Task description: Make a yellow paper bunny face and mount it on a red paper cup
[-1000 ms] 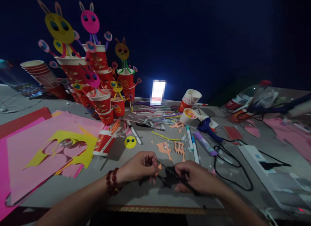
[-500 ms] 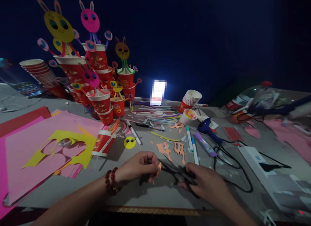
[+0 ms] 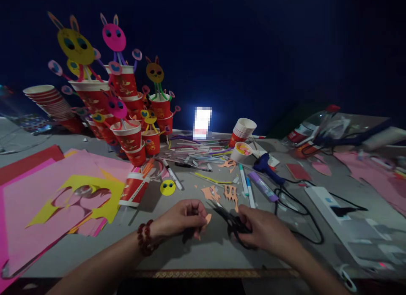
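Between its closed fingertips my left hand [image 3: 190,214] pinches a small piece of orange paper [image 3: 208,219]; the rest of that piece is hidden by the fingers. My right hand [image 3: 258,227] is wrapped around the handles of black scissors [image 3: 233,221], whose blades point up and left, a little apart from the paper. Just beyond the blades lie orange paper scraps [image 3: 231,194] with cut-out gaps. A yellow paper face [image 3: 168,187] with dark eyes rests on the table past my left hand.
Left are pink sheets [image 3: 28,202], a cut yellow sheet [image 3: 111,189] and a tipped red cup [image 3: 135,189]. Behind stand stacked cups with paper rabbits [image 3: 127,138]. Markers [image 3: 243,181], a blue glue gun [image 3: 268,168], its black cord and a white power strip [image 3: 330,214] lie right.
The scissors have turned slightly, their blades now closer together and moved a little up and left. My left hand keeps its pinch on the orange paper. The whole view has shifted slightly.
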Available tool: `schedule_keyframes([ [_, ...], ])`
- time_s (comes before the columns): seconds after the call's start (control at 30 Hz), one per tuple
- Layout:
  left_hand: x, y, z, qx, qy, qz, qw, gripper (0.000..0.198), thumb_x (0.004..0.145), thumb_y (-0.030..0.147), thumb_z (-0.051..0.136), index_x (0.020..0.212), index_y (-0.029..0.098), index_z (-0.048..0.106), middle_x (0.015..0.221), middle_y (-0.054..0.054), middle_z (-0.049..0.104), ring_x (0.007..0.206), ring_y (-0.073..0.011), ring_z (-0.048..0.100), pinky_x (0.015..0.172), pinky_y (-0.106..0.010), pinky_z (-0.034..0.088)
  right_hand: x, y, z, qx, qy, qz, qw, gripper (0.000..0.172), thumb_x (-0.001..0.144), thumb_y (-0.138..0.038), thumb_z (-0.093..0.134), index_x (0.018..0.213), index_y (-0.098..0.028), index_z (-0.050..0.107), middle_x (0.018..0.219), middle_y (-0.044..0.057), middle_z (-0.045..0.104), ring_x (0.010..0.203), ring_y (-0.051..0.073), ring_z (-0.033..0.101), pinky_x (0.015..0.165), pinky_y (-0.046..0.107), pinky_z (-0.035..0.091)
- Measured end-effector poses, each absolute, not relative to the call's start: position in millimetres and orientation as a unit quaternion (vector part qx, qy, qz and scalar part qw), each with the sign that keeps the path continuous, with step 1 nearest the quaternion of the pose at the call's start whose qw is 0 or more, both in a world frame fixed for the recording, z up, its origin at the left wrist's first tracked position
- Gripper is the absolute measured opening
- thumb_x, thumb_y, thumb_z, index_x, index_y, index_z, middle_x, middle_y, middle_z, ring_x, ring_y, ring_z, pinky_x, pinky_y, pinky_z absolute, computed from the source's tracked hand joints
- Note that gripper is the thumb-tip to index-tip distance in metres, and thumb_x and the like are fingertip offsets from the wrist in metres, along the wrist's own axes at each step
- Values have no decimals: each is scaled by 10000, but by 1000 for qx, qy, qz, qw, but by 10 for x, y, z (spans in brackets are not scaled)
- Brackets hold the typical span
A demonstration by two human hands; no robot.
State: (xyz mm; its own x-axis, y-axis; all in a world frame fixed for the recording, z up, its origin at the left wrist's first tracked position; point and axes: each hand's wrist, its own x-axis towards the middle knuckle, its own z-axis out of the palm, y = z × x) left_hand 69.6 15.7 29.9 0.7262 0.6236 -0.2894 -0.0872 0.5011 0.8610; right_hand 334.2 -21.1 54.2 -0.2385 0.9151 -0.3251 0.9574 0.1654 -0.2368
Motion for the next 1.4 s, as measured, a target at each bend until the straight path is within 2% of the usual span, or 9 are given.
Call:
schedule_keyframes([
  [0.17,699,106,319,508,316,224,769,298,790,411,693,785,173,514,650,26,583,504,-79,533,490,-181,390,3326,-184,701,572,765,-288,-63,164,799,-329,702,867,-214,606,789,-6,636,651,153,577,579,238,395],
  [0.33,707,26,343,722,351,287,522,148,881,293,586,788,177,580,692,8,590,633,-119,541,601,-220,408,2955,-249,642,528,715,-391,-240,150,863,-345,650,900,-206,606,772,-3,618,618,129,575,537,215,445],
  [0.5,671,-9,347,809,307,312,392,87,851,141,556,906,184,608,824,-37,647,760,-164,582,705,-264,428,2706,-303,497,432,784,-285,-344,23,899,-195,602,886,-207,617,790,6,663,705,132,631,634,231,501],
  [0.63,652,13,400,709,298,366,524,215,870,180,542,1084,180,567,955,-62,632,768,-157,588,723,-271,470,2782,-317,474,313,859,-55,-402,166,870,-84,604,1000,-177,650,872,56,734,820,162,676,732,273,537],
  [0.7,657,41,404,623,306,367,619,118,919,262,500,955,169,564,833,-33,605,686,-139,563,651,-247,463,2829,-325,501,271,883,27,-383,206,864,-77,615,1043,-165,666,873,64,751,852,174,687,723,281,547],
  [0.8,674,78,363,563,309,350,682,297,960,369,449,742,176,506,663,10,537,587,-115,498,570,-219,410,2837,-332,564,242,896,82,-363,193,883,-83,604,1038,-165,683,860,50,766,875,167,697,727,278,562],
  [1.0,683,78,344,519,290,313,741,407,937,513,474,752,160,556,658,5,561,586,-118,525,573,-223,419,2759,-300,617,242,891,111,-368,145,905,-79,591,942,-170,697,831,26,777,810,139,707,690,250,564],
  [1.2,681,87,398,486,293,295,768,316,781,426,736,815,156,574,702,14,589,612,-104,544,606,-213,427,2753,-268,557,241,898,102,-354,144,882,-64,609,973,-150,679,838,33,779,789,148,705,676,259,555],
  [1.4,663,118,380,494,313,301,754,348,787,462,708,773,164,529,696,-15,635,588,-97,537,576,-196,421,2753,-256,367,277,871,-9,-405,207,841,-88,539,1008,-163,636,878,73,754,794,177,693,702,306,567],
])
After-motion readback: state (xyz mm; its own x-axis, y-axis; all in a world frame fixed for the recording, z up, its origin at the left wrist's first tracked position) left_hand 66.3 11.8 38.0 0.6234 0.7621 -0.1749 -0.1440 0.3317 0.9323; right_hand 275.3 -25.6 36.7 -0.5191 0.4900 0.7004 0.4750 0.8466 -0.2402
